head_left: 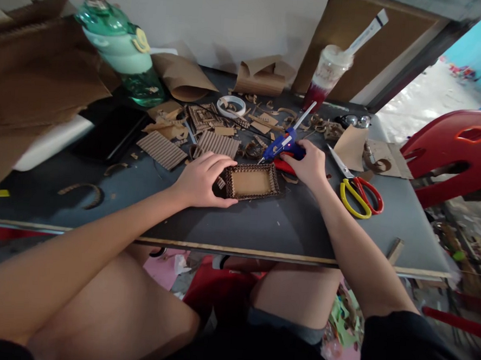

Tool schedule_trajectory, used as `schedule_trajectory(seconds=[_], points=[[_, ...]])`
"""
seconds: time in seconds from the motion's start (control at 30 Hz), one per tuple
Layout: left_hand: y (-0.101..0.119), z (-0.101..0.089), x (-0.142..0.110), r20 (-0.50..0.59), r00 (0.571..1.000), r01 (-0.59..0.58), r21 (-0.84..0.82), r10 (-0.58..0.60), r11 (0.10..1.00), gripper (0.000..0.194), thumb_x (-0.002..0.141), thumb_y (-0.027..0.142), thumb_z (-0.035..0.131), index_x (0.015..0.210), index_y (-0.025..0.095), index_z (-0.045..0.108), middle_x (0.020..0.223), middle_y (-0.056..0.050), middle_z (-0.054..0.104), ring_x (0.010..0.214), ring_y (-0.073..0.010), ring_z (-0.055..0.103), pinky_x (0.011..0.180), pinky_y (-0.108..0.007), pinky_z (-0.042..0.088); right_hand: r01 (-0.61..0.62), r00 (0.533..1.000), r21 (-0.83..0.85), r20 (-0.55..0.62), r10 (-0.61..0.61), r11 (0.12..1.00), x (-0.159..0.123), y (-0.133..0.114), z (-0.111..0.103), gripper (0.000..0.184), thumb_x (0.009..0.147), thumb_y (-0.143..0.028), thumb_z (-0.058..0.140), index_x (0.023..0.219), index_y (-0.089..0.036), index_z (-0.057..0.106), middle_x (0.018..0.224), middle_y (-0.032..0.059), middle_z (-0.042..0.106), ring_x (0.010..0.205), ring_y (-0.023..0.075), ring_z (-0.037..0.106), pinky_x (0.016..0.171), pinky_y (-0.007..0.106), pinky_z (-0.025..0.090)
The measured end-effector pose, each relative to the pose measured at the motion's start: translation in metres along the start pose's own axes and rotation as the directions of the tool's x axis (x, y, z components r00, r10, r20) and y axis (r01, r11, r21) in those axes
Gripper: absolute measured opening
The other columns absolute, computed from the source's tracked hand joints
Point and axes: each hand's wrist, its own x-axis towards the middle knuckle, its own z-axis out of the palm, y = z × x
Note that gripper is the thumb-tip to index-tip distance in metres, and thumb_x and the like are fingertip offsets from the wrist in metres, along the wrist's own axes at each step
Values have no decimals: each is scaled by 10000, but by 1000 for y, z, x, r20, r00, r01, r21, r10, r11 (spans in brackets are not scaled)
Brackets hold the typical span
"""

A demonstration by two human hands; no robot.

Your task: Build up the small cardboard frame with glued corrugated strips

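A small rectangular tray of corrugated cardboard (251,183) with ridged walls lies near the table's front. My left hand (202,182) closes around its left end, thumb at the near corner and fingers at the far one. Just beyond the tray's right side is a blue hot glue gun (281,144), a white glue stick poking from its back and its nozzle pointing down-left close to the tray's far wall. My right hand (310,163) is closed around its handle. Under that hand shows a red object (284,166), mostly covered, its kind unclear.
Scissors (357,195) with yellow and red handles lie at right. Behind are corrugated pieces (161,149), a tape roll (231,106), a drink cup (326,74) and a green bottle (125,59). A dark phone-like slab (113,134) lies at left. A red chair (454,155) stands beyond the right edge.
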Motion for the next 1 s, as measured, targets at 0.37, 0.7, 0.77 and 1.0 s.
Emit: schedule_trajectory(seconds=[0.37,0.7,0.77,1.0], points=[[-1,1,-5,-111,989,-89,48,94,995,820,706,656,732,1315,142,541,1195,-183,685,1065,-344,669,915,-477,543,-10,1000,-11,1,10,1000,-1,0,2,437,728,-384,832,1090,-167,720,1085,112,759,1010,307,700,948,479,544],[-3,0,0,105,982,-144,-113,156,983,760,825,617,638,1382,123,492,1210,-171,693,1058,-307,654,923,-432,549,220,960,-45,-167,-225,974,-7,-1,-2,164,860,-224,623,1008,-194,688,1054,92,748,1043,275,660,968,458,526],[-2,-1,1,161,978,-113,-126,132,986,766,832,624,639,1387,120,485,1165,-157,710,1011,-297,657,891,-416,556,293,934,-57,-197,-298,954,-10,-3,-4,153,872,-238,599,1000,-208,677,1031,82,744,1026,273,657,960,464,529],[-5,1,-1,115,992,-34,-124,49,992,947,869,810,419,1505,114,337,1447,-230,532,1268,-378,548,1067,-520,447,455,873,-56,-171,-457,889,-22,-15,-10,185,926,-289,523,1019,-239,676,994,66,739,1011,265,654,938,479,523]])
